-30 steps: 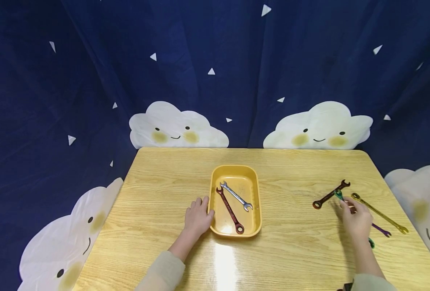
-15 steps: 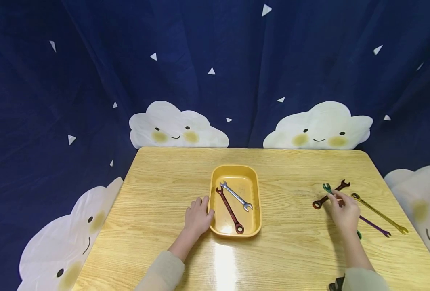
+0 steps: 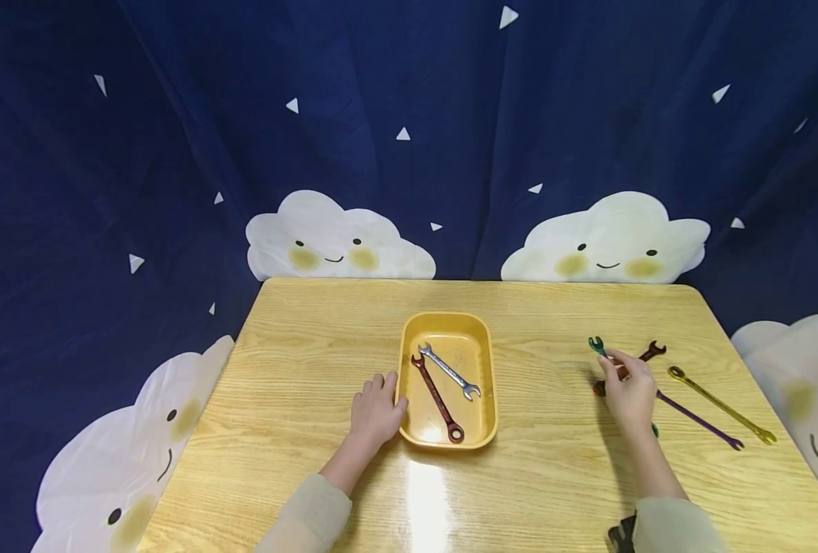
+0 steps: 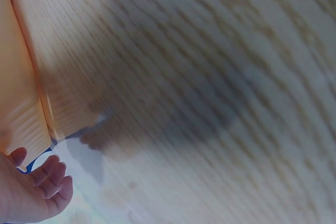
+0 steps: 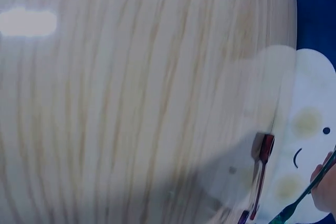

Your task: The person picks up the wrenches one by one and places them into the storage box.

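Observation:
In the head view my left hand [image 3: 377, 413] rests at the left side of a yellow tray [image 3: 495, 384], its thumb at the rim. The left wrist view shows its loosely bent fingers [image 4: 50, 177] beside the tray wall [image 4: 23, 103]. On the right, my right hand [image 3: 631, 392] pinches a green combination wrench [image 3: 596, 346]; its other end peeks out below the palm. The hand partly covers a dark red wrench [image 3: 654, 351] and a purple wrench [image 3: 700, 420] on the table. The right wrist view has the green wrench [image 5: 300, 199] slanting across the fingers.
Inside the tray lie a silver wrench [image 3: 450, 371] and a dark red ratchet wrench [image 3: 438, 399]. A gold wrench [image 3: 723, 405] is at the table's right. Behind the wooden table [image 3: 326, 330] hangs a dark blue curtain [image 3: 409, 77] with clouds.
My right hand has moved left with the green wrench, passing over the dark red one and uncovering more of the purple wrench. The left hand and tray have stayed put.

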The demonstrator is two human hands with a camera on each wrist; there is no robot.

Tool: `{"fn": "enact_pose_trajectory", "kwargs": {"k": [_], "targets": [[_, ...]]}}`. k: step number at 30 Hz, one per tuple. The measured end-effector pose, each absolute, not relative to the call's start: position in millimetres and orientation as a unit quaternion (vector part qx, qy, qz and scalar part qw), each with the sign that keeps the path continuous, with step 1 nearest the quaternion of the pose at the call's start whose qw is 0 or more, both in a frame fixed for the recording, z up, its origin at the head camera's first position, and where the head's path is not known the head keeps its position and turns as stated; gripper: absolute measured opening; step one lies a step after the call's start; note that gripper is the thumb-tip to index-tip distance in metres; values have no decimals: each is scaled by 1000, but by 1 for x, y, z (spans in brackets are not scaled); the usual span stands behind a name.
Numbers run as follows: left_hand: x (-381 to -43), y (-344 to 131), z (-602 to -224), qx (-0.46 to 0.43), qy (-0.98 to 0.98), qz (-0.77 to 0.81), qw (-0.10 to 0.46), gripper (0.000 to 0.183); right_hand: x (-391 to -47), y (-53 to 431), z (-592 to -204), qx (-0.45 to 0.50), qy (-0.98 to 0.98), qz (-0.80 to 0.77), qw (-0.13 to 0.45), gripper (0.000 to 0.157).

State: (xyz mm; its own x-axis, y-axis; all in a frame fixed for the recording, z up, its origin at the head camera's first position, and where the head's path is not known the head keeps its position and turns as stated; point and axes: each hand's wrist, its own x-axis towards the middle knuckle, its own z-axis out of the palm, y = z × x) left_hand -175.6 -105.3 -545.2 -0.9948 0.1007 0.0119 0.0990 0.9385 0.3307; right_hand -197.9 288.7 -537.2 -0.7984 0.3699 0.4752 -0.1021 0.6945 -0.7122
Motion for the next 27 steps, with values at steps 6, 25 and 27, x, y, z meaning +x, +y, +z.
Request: {"fn": "enact_pose_trajectory", "kwargs": {"k": [6,25,27], "targets": [[-176,-106,-545,50,984,171,1,40,-204,274,-538,-74,-867,389,303,20],[-176,-105,-547,52,984,172,5,43,-222,226,-534,-24,-846,427,318,17],[-176,-105,-547,52,984,172,5,42,-224,222,-532,-24,-846,427,318,17]]}}
